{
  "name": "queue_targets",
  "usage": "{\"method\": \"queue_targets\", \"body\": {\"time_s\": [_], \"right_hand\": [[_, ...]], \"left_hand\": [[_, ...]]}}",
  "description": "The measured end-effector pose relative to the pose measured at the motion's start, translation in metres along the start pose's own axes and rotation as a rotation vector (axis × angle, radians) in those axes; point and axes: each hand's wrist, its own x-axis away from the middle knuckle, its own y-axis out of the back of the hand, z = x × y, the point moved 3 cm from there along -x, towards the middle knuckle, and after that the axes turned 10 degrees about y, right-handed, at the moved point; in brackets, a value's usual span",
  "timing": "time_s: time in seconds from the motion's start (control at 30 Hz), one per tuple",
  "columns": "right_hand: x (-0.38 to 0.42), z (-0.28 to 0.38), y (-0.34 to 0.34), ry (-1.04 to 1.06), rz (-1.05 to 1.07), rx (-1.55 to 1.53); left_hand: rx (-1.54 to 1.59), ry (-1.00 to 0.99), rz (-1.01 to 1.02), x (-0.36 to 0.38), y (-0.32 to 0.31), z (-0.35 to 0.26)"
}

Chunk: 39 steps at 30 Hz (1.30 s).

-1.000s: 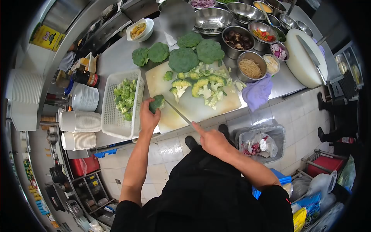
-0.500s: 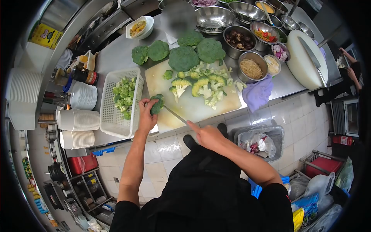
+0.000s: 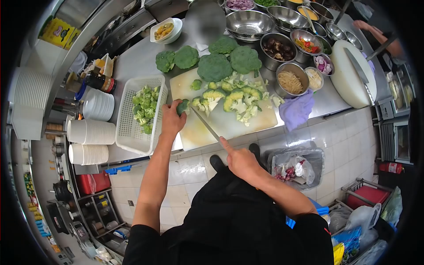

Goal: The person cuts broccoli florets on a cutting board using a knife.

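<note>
My left hand (image 3: 173,118) is closed on a small broccoli piece (image 3: 183,107) over the left part of the cutting board (image 3: 198,134). In my right hand (image 3: 240,160) is the handle of a knife (image 3: 206,125), whose blade points up and left with its tip near that piece. Cut broccoli (image 3: 243,102) with pale stems lies at the middle of the board. Whole broccoli heads (image 3: 214,67) rest at its far edge and behind it. Left of the board, a white basket (image 3: 124,139) contains small green florets (image 3: 145,104).
Metal bowls (image 3: 291,79) of ingredients stand at the back right, near a purple cloth (image 3: 297,109) and a round white board (image 3: 349,84) with a cleaver on it. Stacked white bowls (image 3: 90,132) stand left. A bin (image 3: 316,159) is on the floor. Another person's arm (image 3: 380,35) shows at upper right.
The broccoli piece in my left hand shows smaller and is turned. The knife tip has moved up, closer to the board's middle. The view has shifted slightly, and the other person's arm has moved.
</note>
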Motion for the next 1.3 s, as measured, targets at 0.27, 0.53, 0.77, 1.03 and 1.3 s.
{"method": "queue_targets", "body": {"time_s": [0.27,0.53,0.77,1.03,1.3], "right_hand": [[-0.023,-0.012,-0.039,0.055,0.025,-0.062],[-0.031,-0.023,-0.003,-0.146,-0.006,-0.219],[-0.002,-0.008,0.009,0.039,0.045,0.099],[-0.003,-0.004,-0.005,0.076,0.085,0.062],[-0.034,-0.030,-0.030,-0.023,0.019,-0.115]], "left_hand": [[-0.058,-0.002,0.067,-0.001,-0.010,0.003],[0.072,-0.194,-0.002,0.037,0.001,0.005],[0.385,-0.040,-0.040,0.035,-0.011,0.037],[0.250,-0.169,-0.013,0.032,0.001,0.020],[0.127,-0.132,-0.024,0.026,0.004,0.011]]}}
